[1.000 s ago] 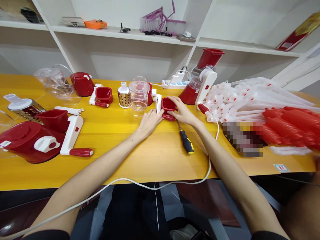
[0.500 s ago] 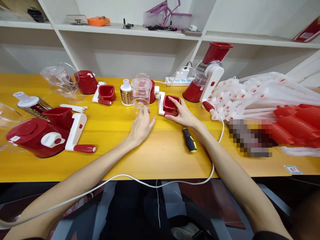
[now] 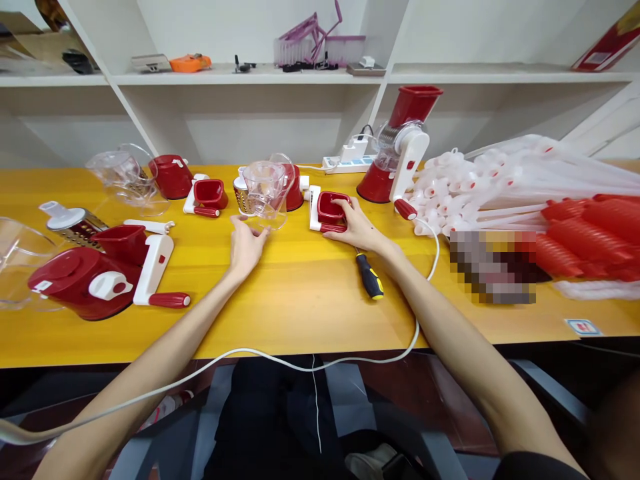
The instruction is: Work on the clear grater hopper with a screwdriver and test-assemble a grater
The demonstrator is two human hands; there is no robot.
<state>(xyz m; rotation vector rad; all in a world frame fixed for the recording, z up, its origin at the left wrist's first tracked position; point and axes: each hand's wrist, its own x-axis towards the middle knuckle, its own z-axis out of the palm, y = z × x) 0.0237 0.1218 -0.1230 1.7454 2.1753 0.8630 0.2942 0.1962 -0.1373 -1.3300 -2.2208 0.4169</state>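
Our left arm (image 3: 167, 350) reaches far and slightly to the right across the yellow table (image 3: 300, 317), and our right arm (image 3: 450, 337) comes in from the near right, reaching far and to the left. At the end of the first, we hold our left hand (image 3: 247, 247) with its fingers pointing away from us and the thumb spread apart to the right, leaving a gap between. Just beyond that gap, a little to the right, sits the clear plastic container (image 3: 270, 190), tilted; we cannot tell whether our fingertips touch it. The metal drum (image 3: 242, 198) is just left of the container, partly behind it, and a red base (image 3: 296, 193) stands at its far right.

Our right hand (image 3: 361, 228) curves around the right side of the red cup (image 3: 327, 213), fingers over its rim and thumb low by the red handle (image 3: 333, 227); we cannot tell how firmly it grips. This cup lies to the left of our palm, with the white crank (image 3: 314, 208) along its left side. Nearer to us, below our right wrist, lies a black and yellow screwdriver (image 3: 370, 277). Farther off to the right, we have an assembled grater (image 3: 395, 143) standing upright.
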